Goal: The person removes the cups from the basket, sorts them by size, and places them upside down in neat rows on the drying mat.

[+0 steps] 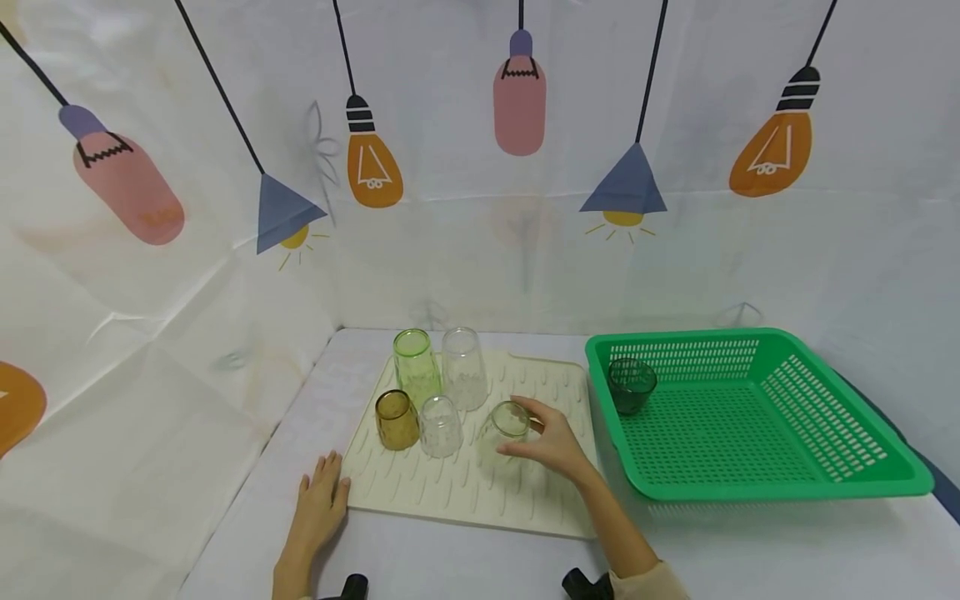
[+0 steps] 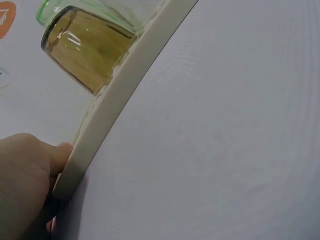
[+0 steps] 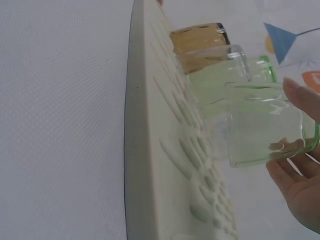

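My right hand (image 1: 557, 443) holds a pale green-tinted glass (image 3: 260, 125) between thumb and fingers, around its upper end. The glass stands close over the ridged cream draining board (image 1: 420, 493), with a thin gap visible in the right wrist view. My left hand (image 1: 321, 504) rests beside the board's front left corner, its fingers straight and its thumb at the edge. On the board's left half, an amber glass (image 1: 397, 423) and a short clear glass (image 1: 441, 429) stand in front of a tall green glass (image 1: 417, 362) and a tall clear glass (image 1: 463, 367).
Right of the board sits a green plastic basket (image 1: 712, 490) with perforated walls. A dark green glass (image 1: 632, 387) is in its left back corner. Behind the table (image 1: 450, 558) hangs a white sheet (image 1: 450, 267) printed with lamps.
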The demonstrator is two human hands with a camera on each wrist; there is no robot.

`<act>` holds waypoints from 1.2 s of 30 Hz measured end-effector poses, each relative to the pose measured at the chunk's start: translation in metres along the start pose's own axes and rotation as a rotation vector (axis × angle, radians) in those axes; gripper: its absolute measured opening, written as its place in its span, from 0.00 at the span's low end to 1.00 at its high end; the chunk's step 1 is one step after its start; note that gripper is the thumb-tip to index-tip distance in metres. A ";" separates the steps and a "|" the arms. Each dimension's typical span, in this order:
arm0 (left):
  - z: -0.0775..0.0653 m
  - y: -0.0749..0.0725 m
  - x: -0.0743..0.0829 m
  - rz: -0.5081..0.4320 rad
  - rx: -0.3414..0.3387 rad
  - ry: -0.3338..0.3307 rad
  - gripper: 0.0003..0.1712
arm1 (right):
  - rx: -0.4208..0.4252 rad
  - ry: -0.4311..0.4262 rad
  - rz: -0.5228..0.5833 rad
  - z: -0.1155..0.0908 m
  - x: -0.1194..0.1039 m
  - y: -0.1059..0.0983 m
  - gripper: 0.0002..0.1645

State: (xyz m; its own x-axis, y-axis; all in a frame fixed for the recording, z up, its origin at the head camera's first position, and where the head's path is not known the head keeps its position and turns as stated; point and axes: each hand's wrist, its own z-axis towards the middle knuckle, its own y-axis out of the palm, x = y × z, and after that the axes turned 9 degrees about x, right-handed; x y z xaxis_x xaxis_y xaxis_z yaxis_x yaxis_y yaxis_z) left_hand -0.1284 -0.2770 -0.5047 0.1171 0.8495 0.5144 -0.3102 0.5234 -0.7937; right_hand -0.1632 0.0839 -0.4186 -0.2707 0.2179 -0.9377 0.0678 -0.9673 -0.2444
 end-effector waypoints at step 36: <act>-0.001 0.002 -0.002 -0.030 0.019 -0.022 0.27 | -0.014 -0.048 0.005 0.014 0.050 0.031 0.42</act>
State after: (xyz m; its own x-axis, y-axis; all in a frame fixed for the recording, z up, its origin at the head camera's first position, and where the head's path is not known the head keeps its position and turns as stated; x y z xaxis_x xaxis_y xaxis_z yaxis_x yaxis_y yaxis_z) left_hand -0.1282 -0.2778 -0.5078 0.1062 0.8317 0.5449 -0.3244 0.5470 -0.7717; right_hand -0.1879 0.0627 -0.4700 -0.3156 0.2064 -0.9262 0.0824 -0.9664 -0.2435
